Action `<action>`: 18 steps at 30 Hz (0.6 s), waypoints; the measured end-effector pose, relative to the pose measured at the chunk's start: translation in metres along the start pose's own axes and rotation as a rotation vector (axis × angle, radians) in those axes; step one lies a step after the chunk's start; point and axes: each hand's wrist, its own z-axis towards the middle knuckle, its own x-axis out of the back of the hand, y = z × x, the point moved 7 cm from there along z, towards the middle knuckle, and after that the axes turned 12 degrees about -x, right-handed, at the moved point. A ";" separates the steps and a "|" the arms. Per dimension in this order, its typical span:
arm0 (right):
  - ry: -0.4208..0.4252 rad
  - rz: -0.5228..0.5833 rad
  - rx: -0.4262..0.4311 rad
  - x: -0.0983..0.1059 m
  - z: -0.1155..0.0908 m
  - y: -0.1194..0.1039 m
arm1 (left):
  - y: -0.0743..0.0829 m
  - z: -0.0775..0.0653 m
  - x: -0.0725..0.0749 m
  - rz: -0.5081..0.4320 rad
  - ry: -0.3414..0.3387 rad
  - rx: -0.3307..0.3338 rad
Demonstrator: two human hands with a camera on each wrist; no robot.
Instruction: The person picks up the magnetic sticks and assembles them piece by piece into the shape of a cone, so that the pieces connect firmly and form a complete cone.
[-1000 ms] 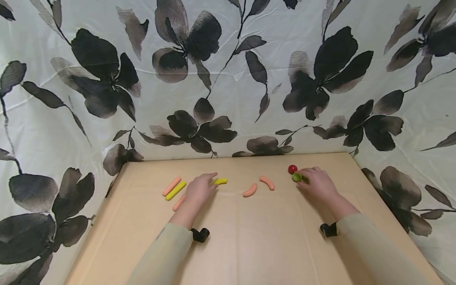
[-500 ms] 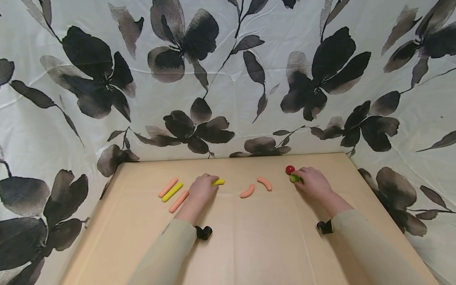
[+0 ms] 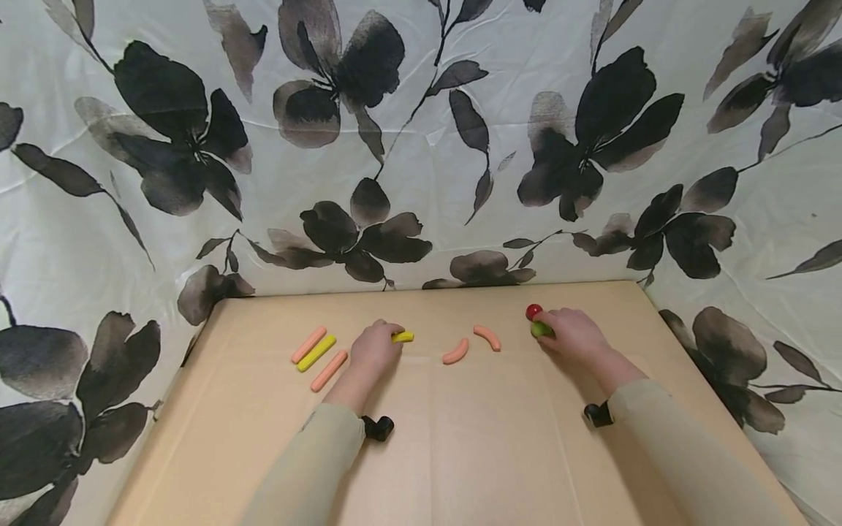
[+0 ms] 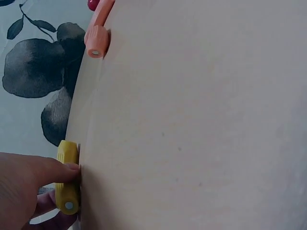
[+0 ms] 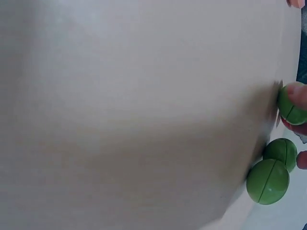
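Observation:
In the head view my left hand (image 3: 376, 349) is at the back left of the table, its thumb and fingers pinching a short yellow stick (image 3: 403, 337). The left wrist view shows the yellow stick (image 4: 68, 177) with a pale round spot on its end. My right hand (image 3: 577, 334) is at the back right, fingertips around a green ball (image 3: 541, 329) beside a red ball (image 3: 533, 313). From the right wrist, thumb and finger hold a seamed green ball (image 5: 291, 108); two more, a nearer green ball (image 5: 267, 182) and a green ball behind it (image 5: 283, 151), lie near another finger.
Left of my left hand lie a pink stick (image 3: 309, 344), a longer yellow stick (image 3: 316, 353) and another pink stick (image 3: 329, 371). Between the hands are two curved pink sticks, one left (image 3: 455, 351) and one right (image 3: 487, 337). A floral cloth (image 3: 460, 161) hangs behind the table (image 3: 490, 453).
My left hand has shifted slightly right and its fingertips have come down onto the yellow stick. The right fingertips have moved further over the green ball. The view has swung slightly.

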 end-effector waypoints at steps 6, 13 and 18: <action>0.006 0.028 -0.004 -0.004 -0.015 -0.002 | 0.001 -0.011 -0.004 -0.027 0.005 -0.014; 0.014 0.218 -0.095 -0.002 -0.033 -0.005 | 0.012 -0.027 -0.007 -0.029 0.005 -0.057; -0.044 0.380 -0.198 -0.003 -0.043 -0.017 | 0.021 -0.045 -0.006 -0.049 0.014 -0.098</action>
